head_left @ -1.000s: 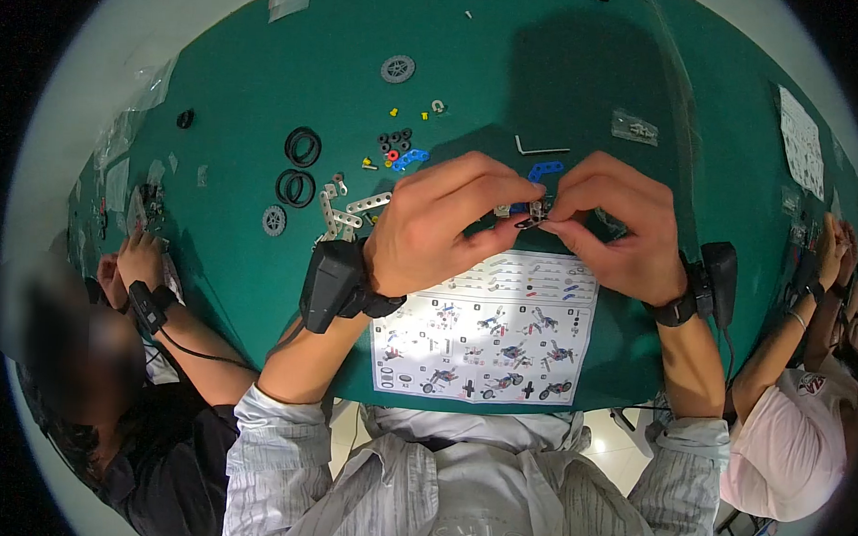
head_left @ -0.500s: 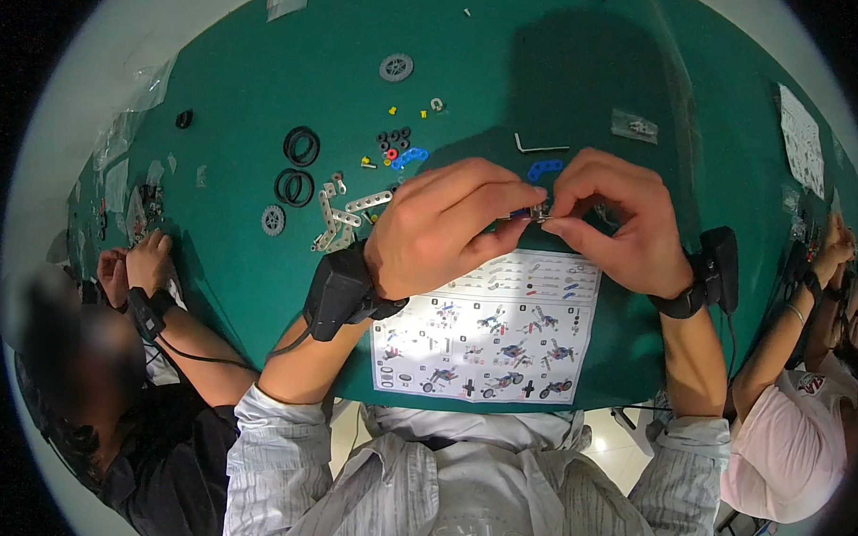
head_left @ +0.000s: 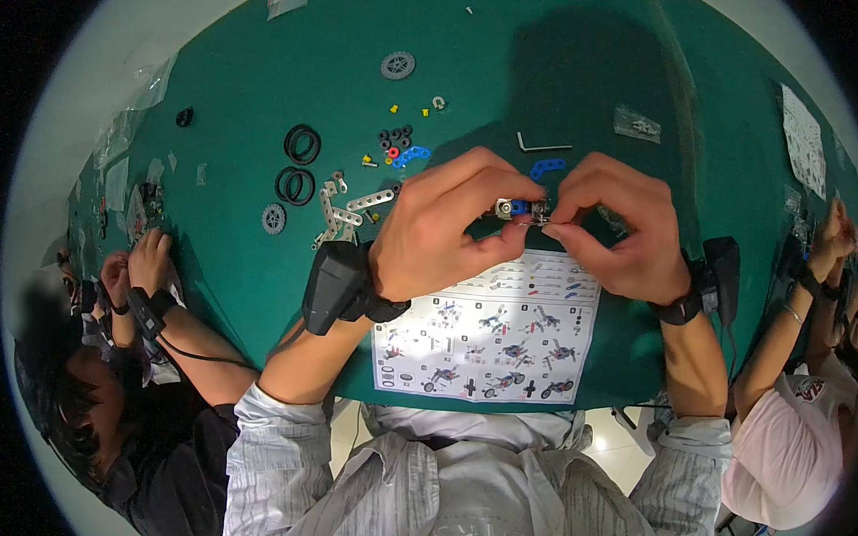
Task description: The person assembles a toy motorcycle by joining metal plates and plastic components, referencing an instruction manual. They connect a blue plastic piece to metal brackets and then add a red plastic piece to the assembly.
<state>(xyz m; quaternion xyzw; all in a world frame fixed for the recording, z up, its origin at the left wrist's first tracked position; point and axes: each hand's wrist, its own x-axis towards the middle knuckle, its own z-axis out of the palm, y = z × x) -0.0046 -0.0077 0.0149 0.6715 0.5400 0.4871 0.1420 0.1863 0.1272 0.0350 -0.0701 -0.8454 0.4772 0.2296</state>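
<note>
Above the printed instruction sheet (head_left: 483, 350), my left hand (head_left: 445, 221) pinches a small blue-and-silver metal assembly (head_left: 518, 208) between thumb and fingers. My right hand (head_left: 624, 228) is closed in a pinch at the assembly's right end, its fingertips close to the left ones. Fingers partly cover the small parts there. Just beyond my hands lie a blue perforated piece (head_left: 548, 168) and an L-shaped hex key (head_left: 545, 146). Silver perforated strips (head_left: 370, 201) rest left of my left hand, beside another blue piece (head_left: 413, 156).
Black rubber rings (head_left: 302, 144), grey spoked wheels (head_left: 397, 66) and several black washers (head_left: 394, 134) lie on the green table (head_left: 256, 82). A small plastic bag (head_left: 636, 125) sits at the right. One person (head_left: 173, 429) works at the left, another (head_left: 790, 441) at the right.
The assembly has turned in my fingers, so more of its blue and silver parts shows. Both hands stay almost in place. The person on the left has leaned lower.
</note>
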